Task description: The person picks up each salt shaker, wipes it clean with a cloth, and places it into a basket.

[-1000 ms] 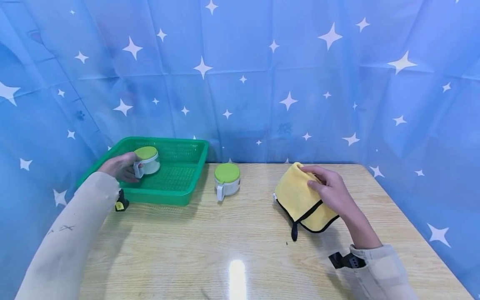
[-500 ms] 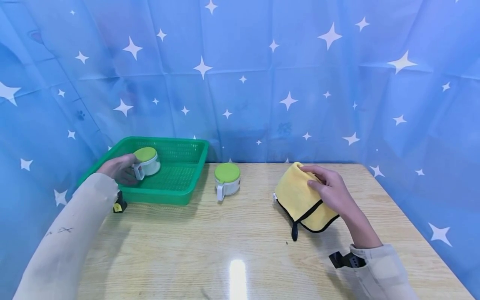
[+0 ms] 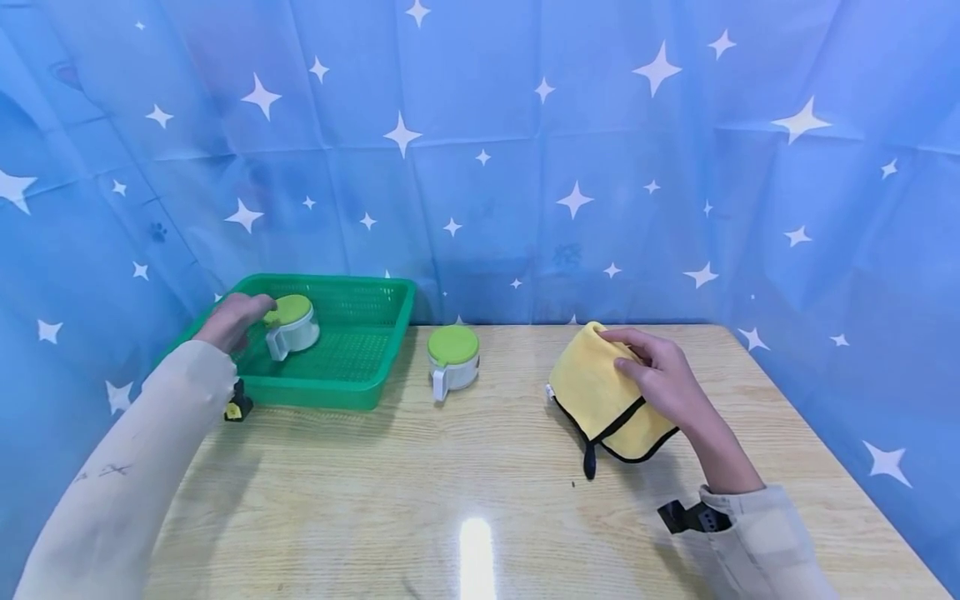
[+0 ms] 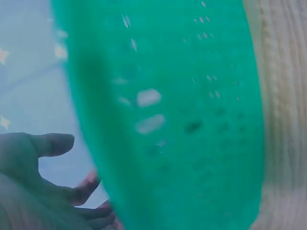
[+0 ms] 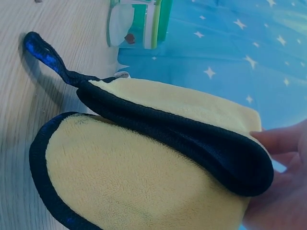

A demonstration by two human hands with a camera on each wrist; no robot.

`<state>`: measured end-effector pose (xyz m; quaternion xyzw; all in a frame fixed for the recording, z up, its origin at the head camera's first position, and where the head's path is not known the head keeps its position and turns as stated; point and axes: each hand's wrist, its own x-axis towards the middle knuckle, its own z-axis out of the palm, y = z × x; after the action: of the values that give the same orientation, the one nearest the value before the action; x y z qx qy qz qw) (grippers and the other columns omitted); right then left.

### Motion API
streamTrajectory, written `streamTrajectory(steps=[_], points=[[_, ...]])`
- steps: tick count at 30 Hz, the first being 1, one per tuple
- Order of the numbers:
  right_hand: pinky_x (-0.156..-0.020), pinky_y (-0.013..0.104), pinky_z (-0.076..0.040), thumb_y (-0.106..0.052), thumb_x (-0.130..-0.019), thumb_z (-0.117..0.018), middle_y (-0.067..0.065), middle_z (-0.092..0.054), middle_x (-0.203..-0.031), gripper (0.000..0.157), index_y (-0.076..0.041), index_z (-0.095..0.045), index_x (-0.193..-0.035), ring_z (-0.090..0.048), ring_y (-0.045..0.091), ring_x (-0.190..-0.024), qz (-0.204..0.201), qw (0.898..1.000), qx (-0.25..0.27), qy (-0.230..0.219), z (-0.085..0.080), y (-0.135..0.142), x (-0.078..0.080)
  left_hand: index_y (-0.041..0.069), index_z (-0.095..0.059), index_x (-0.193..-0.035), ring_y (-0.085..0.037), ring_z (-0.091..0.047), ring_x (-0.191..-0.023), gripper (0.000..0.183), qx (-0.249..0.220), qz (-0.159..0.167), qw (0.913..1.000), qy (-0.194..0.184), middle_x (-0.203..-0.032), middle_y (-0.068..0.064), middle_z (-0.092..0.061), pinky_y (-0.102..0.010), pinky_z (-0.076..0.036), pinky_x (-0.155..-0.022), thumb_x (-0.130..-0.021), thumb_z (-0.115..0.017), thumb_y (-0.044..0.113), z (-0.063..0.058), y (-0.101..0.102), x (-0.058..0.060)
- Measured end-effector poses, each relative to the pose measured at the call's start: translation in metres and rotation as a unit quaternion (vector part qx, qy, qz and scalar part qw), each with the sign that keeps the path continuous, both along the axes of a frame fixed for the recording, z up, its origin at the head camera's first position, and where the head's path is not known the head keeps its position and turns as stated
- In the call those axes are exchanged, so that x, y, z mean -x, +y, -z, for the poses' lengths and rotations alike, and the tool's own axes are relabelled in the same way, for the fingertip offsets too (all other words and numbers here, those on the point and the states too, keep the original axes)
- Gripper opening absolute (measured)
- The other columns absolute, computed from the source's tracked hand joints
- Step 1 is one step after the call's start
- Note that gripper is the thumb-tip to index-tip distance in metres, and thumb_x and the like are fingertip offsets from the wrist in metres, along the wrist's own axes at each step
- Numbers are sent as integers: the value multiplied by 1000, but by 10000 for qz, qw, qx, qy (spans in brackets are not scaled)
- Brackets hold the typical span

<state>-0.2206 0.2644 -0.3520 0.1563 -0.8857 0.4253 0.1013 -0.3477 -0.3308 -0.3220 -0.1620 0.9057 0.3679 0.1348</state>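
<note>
My left hand [image 3: 234, 321] is over the left side of the green basket [image 3: 315, 394], beside a clear lidded jar [image 3: 298, 332] with a white handle and green lid. In the left wrist view the fingers of that hand [image 4: 29, 175] are spread apart and hold nothing; the basket wall [image 4: 192, 100] fills much of that view. Its fingertips are close to the lid in the head view; whether they touch cannot be told. On the right, my right hand [image 3: 666, 379] pinches a folded yellow cloth [image 3: 588, 375] with black edging and a black hanging loop.
A second jar [image 3: 453, 367] with a green lid and white handle stands on the wooden table [image 3: 360, 500], between basket and cloth. Behind the table hangs a blue curtain [image 3: 487, 100] with white stars. Each wrist wears a black strap.
My left hand has let go of the jar's handle and lifted slightly, leaving the jar in the basket. The right hand and cloth look unmoved.
</note>
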Motion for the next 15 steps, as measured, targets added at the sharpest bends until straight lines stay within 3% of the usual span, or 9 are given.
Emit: streamTrajectory(steps=[2, 4, 6, 9, 11, 15], points=[[-81, 10, -48, 3, -101, -54, 23, -56, -149, 41, -3, -60, -142, -53, 41, -138, -8, 10000, 9, 0, 0, 0, 0, -3, -48, -123, -25, -52, -70, 49, 221, -25, 9991, 350, -104, -22, -53, -43, -53, -74, -103, -39, 41, -4, 8, -1], [-81, 10, -48, 3, -101, -54, 23, -56, -149, 41, -3, -60, -142, -53, 41, -137, -5, 10000, 15, -7, 0, 0, 0, 7, -46, -97, -19, -45, -63, 37, 352, 72, 9972, 654, -85, -6, -44, -38, -49, -67, -104, -42, 43, -8, 19, -2], [-80, 11, -48, 3, -101, -55, 23, -56, -149, 42, -4, -60, -142, -54, 40, -136, 0, 10000, 22, -3, 0, 0, 0, 15, -38, -84, -27, -58, -72, 36, 418, 179, 9949, 899, -75, 0, -42, -40, -53, -71, -104, -43, 44, -11, 31, -4], [-80, 12, -49, 3, -101, -55, 22, -57, -149, 42, -4, -61, -141, -54, 40, -136, -14, 10000, 40, 11, 0, 0, 0, 15, -40, -81, -37, -65, -104, 39, 423, 423, 9905, 1240, -78, -2, -51, -47, -58, -85, -106, -45, 44, -15, 50, -10], [-80, 11, -48, 4, -101, -55, 22, -57, -149, 42, -4, -61, -141, -53, 40, -137, -30, 10000, 50, 16, 0, -1, 0, 15, -38, -78, -37, -66, -104, 41, 337, 532, 9875, 1446, -72, -2, -49, -47, -58, -86, -106, -45, 44, -16, 62, -13], [-80, 12, -48, 5, -100, -55, 21, -56, -150, 43, -4, -60, -142, -52, 39, -138, -50, 10000, 41, 6, 1, -1, 1, 12, -50, -88, -30, -66, -96, 36, 63, 646, 9812, 1819, -90, -6, -58, -40, -58, -79, -107, -46, 43, -17, 83, -19]])
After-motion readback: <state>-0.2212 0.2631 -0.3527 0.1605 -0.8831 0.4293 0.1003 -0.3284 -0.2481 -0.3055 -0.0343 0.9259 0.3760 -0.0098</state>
